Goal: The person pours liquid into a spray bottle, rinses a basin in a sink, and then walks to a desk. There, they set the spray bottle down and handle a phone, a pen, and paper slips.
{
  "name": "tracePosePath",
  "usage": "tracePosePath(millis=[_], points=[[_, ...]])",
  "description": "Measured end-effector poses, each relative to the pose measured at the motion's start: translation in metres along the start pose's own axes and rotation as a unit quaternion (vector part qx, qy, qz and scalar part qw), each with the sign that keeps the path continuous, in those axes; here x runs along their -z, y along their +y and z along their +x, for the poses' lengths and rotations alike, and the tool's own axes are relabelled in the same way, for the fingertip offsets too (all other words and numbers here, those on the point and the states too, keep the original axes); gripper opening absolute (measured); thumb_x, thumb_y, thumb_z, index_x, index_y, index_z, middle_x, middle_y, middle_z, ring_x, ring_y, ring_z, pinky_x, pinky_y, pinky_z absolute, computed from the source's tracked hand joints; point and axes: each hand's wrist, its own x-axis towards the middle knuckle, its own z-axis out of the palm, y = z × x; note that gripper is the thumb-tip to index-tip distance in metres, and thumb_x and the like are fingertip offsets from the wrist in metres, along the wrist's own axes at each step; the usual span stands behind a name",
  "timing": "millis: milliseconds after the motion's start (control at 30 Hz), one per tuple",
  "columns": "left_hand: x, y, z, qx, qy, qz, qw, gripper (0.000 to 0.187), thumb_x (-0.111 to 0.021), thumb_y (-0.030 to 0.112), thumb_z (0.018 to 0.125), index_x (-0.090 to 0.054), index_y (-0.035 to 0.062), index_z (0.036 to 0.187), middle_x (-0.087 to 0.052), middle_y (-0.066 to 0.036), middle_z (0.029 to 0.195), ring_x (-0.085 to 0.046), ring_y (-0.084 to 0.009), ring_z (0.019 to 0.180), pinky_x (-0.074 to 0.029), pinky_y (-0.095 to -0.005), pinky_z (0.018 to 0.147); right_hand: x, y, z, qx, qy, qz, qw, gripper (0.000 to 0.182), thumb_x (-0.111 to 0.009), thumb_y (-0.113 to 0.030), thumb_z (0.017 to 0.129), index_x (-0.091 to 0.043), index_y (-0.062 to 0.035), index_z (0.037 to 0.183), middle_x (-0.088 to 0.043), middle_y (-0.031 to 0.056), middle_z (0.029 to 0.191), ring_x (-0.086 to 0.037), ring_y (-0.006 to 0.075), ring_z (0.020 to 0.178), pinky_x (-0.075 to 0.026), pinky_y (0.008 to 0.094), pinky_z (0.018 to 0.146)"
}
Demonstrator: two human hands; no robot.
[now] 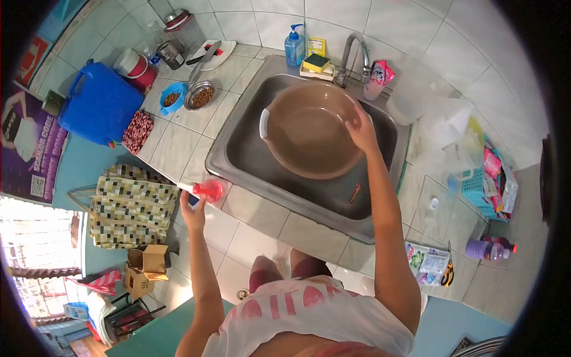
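Observation:
My right hand [360, 129] grips the right rim of a large brown basin [309, 134], which sits tilted in the steel sink [238, 156]. The basin looks empty, and a white handle shows on its left side. At the counter's front edge, my left hand [193, 209] is closed on a red and white object [205, 189], too small to make out fully. A translucent pink round thing shows behind it. Low in the sink lies a small orange-red strip [355, 193]. The faucet [355, 53] stands behind the basin.
A blue soap bottle [294, 46] and a sponge [316, 62] stand behind the sink. Two food bowls, a knife [205, 58] and a blue container [100, 102] are at left. At right are a teal basket [476, 189], scissors [448, 271] and purple bottles [485, 250].

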Motion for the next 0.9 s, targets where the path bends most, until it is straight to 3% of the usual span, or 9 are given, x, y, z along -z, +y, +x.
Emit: tracePosePath(millis=[67, 200, 267, 367, 433, 600, 700, 767, 900], points=[[-0.004, 0.020, -0.018, 0.073, 0.035, -0.024, 0.996, 0.062, -0.067, 0.009, 0.071, -0.035, 0.0026, 0.123, -0.042, -0.011, 0.121, -0.044, -0.0230, 0.107, -0.033, -0.0357, 0.090, -0.035, 0.016, 0.047, 0.037, 0.035, -0.006, 0.999, 0.058, -0.063, -0.019, 0.073, -0.038, -0.0057, 0.125, -0.053, 0.0118, 0.112, -0.056, 0.0250, 0.093, -0.044, 0.0314, 0.081], [-0.005, 0.030, -0.086, 0.161, 0.024, 0.037, 0.986, 0.050, -0.060, 0.006, 0.076, -0.036, 0.0033, 0.119, -0.042, -0.010, 0.116, -0.043, -0.0196, 0.102, -0.039, -0.0300, 0.082, -0.051, -0.025, 0.095, -0.143, -0.040, -0.065, 0.987, 0.062, -0.063, -0.026, 0.074, -0.034, -0.0133, 0.128, -0.050, 0.0096, 0.115, -0.056, 0.0179, 0.088, -0.045, 0.0271, 0.073], [-0.015, 0.046, -0.115, 0.123, -0.057, 0.019, 0.991, 0.037, -0.057, 0.000, 0.076, -0.042, 0.0040, 0.109, -0.043, -0.008, 0.111, -0.045, -0.0161, 0.094, -0.040, -0.0263, 0.077, -0.043, -0.034, 0.091, -0.214, -0.110, -0.077, 0.967, 0.063, -0.063, -0.029, 0.074, -0.035, -0.0151, 0.129, -0.051, 0.0103, 0.113, -0.057, 0.0190, 0.087, -0.046, 0.0281, 0.073], [-0.047, 0.093, -0.107, 0.075, -0.155, -0.054, 0.984, 0.030, -0.059, -0.001, 0.073, -0.048, 0.0036, 0.100, -0.048, -0.011, 0.107, -0.048, -0.0191, 0.094, -0.042, -0.0304, 0.076, -0.035, -0.028, 0.070, -0.114, -0.106, -0.094, 0.983, 0.062, -0.062, -0.034, 0.074, -0.036, -0.0170, 0.128, -0.056, 0.0083, 0.103, -0.058, 0.0191, 0.083, -0.046, 0.0293, 0.073], [-0.078, 0.117, -0.073, -0.025, -0.218, -0.061, 0.974, 0.027, -0.060, -0.001, 0.072, -0.050, 0.0033, 0.096, -0.050, -0.012, 0.103, -0.051, -0.0206, 0.091, -0.042, -0.0310, 0.076, -0.035, -0.009, 0.057, -0.184, 0.012, -0.038, 0.982, 0.053, -0.060, -0.033, 0.074, -0.045, -0.0084, 0.119, -0.057, 0.0109, 0.105, -0.059, 0.0203, 0.083, -0.045, 0.0325, 0.075], [-0.213, 0.179, 0.035, -0.137, -0.304, -0.251, 0.909, 0.019, -0.058, -0.005, 0.076, -0.052, -0.0004, 0.094, -0.050, -0.008, 0.097, -0.051, -0.0148, 0.092, -0.043, -0.0243, 0.079, -0.028, 0.041, 0.065, -0.187, -0.006, -0.051, 0.981, 0.040, -0.050, -0.035, 0.081, -0.051, -0.0073, 0.109, -0.058, 0.0143, 0.099, -0.058, 0.0272, 0.086, -0.044, 0.0379, 0.072], [-0.308, 0.231, 0.078, -0.061, -0.355, -0.337, 0.870, 0.021, -0.060, 0.001, 0.076, -0.053, -0.0009, 0.096, -0.058, -0.007, 0.093, -0.057, -0.0137, 0.083, -0.046, -0.0256, 0.077, -0.019, 0.032, 0.071, -0.146, -0.085, -0.162, 0.972, 0.035, -0.041, -0.033, 0.085, -0.051, -0.0077, 0.106, -0.058, 0.0131, 0.095, -0.056, 0.0313, 0.088, -0.042, 0.0439, 0.073], [-0.356, 0.257, 0.103, -0.131, -0.406, -0.205, 0.881, 0.025, -0.062, 0.003, 0.074, -0.054, -0.0009, 0.097, -0.061, -0.009, 0.089, -0.059, -0.0139, 0.079, -0.047, -0.0256, 0.072, -0.011, 0.033, 0.063, -0.095, -0.119, -0.241, 0.958, 0.034, -0.037, -0.032, 0.086, -0.051, -0.0083, 0.105, -0.058, 0.0116, 0.094, -0.055, 0.0325, 0.090, -0.041, 0.0465, 0.074], [-0.414, 0.249, 0.112, -0.172, -0.399, -0.210, 0.876, 0.019, -0.065, 0.006, 0.070, -0.060, 0.0007, 0.087, -0.062, -0.009, 0.071, -0.060, -0.0141, 0.066, -0.048, -0.0263, 0.061, 0.007, 0.057, 0.033, -0.064, -0.124, -0.209, 0.968, 0.024, -0.043, -0.022, 0.085, -0.049, -0.0116, 0.105, -0.057, 0.0102, 0.091, -0.055, 0.0293, 0.086, -0.040, 0.0419, 0.074]])
